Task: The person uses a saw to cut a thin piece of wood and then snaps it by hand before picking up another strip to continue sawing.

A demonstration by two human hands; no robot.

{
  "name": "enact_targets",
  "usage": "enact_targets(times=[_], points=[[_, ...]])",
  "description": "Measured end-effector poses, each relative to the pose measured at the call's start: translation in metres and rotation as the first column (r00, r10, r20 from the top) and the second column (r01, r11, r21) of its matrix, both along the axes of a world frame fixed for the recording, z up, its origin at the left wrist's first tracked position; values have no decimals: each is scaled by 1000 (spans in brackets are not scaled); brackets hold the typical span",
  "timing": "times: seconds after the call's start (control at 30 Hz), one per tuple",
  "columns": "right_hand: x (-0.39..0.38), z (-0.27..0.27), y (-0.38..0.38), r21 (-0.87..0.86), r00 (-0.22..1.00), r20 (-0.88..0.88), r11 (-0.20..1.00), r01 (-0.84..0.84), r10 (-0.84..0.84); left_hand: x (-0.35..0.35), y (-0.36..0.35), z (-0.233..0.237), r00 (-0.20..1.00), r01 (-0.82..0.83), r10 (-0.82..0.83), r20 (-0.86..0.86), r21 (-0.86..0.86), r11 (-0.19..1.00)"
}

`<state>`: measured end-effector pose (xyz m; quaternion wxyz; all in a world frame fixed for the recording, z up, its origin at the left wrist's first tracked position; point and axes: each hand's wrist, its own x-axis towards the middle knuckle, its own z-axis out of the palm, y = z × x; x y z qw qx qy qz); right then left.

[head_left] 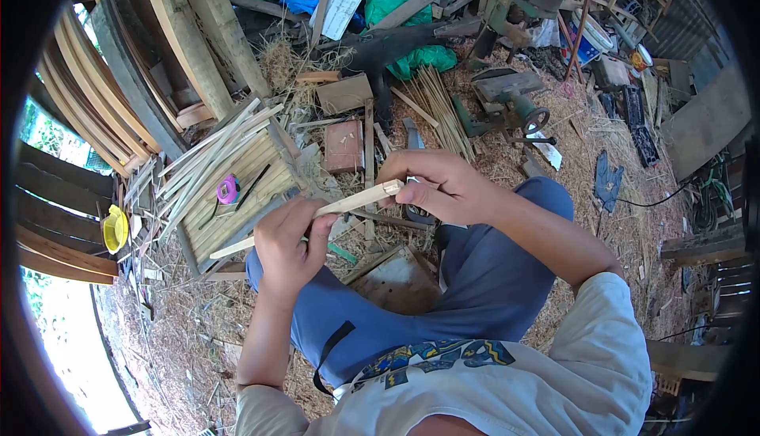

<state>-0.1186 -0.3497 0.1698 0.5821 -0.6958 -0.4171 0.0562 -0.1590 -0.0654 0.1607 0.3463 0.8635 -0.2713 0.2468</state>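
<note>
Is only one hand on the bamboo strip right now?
No, the left hand and right hand both hold the bamboo strip.

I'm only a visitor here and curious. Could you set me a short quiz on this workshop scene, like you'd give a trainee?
1. True or false: the left hand and the right hand both grip the long flat pale wooden strip.
2. What lies on the flat panel of pale slats left of the hands?
A) a small round purple object
B) a red hammer
C) a glass bottle
3. Fill in: the small plastic bowl at the far left is ____ in colour.
Key: 1 true; 2 A; 3 yellow.
</note>
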Motion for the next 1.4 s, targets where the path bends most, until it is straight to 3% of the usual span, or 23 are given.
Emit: enact_targets(times=[0.03, 0.23, 0.33, 0.43, 0.57, 0.67, 0.7, 0.77, 0.8, 0.9, 0.93, 1.0, 1.03, 1.07, 1.2, 1.3, 1.33, 1.4], points=[[-4, 1, 4, 34, 994, -108, 999, 4, 0, 1, 0, 0, 1000, -13, 13, 6, 11, 1000], [-6, -12, 19, 294, 923, -379, 954, 54, 65, 5, -9, 1, 989, -109, 105, 104, 32, 994], [0, -25, 43, 521, 896, -438, 832, 190, 70, 14, -20, -1, 973, -194, 184, 139, 62, 979], [-1, -26, 57, 600, 789, -610, 693, 399, 73, 26, -35, -5, 954, -256, 237, 186, 85, 963], [8, -26, 46, 671, 798, -573, 666, 327, 185, 40, -43, -15, 940, -239, 216, 264, 58, 969], [3, -18, 48, 666, 776, -605, 645, 374, 175, 40, -43, -16, 940, -241, 212, 266, 84, 967], [2, -16, 49, 664, 764, -619, 640, 388, 179, 40, -44, -16, 949, -175, 135, 284, 122, 977], [16, -49, 41, 788, 734, -547, 545, 288, 403, 41, -43, -15, 951, -47, -20, 308, 208, 977], [19, -44, 43, 842, 706, -495, 482, 244, 507, 41, -41, -20, 950, -64, 8, 311, 169, 983], [10, -23, 43, 625, 636, -749, 514, 588, 183, 48, -30, -39, 948, -127, 103, 302, 62, 990], [19, -29, 34, 666, 714, -684, 524, 531, 146, 51, -18, -39, 946, -166, 150, 289, 35, 985], [27, -31, 12, 383, 698, -694, 729, 567, -178, 53, 0, -40, 949, -201, 201, 242, -23, 979], [29, -30, 6, 217, 689, -644, 785, 581, -332, 52, 4, -37, 949, -193, 194, 247, -31, 981], [30, -32, 5, 163, 691, -569, 762, 627, -447, 51, 6, -34, 949, -185, 189, 253, -41, 982], [18, -18, 5, 124, 766, -404, 800, 587, -499, 49, 5, -31, 953, -130, 135, 271, -38, 991], [12, -8, 8, 128, 851, -396, 897, 424, -345, 47, 1, -34, 956, -96, 96, 277, -15, 995], [8, -3, 11, 232, 874, -426, 905, 356, -235, 47, 0, -35, 956, -90, 88, 280, -7, 996], [5, 1, 12, 245, 883, -448, 931, 271, -139, 45, -4, -33, 956, -76, 74, 282, -3, 997]])
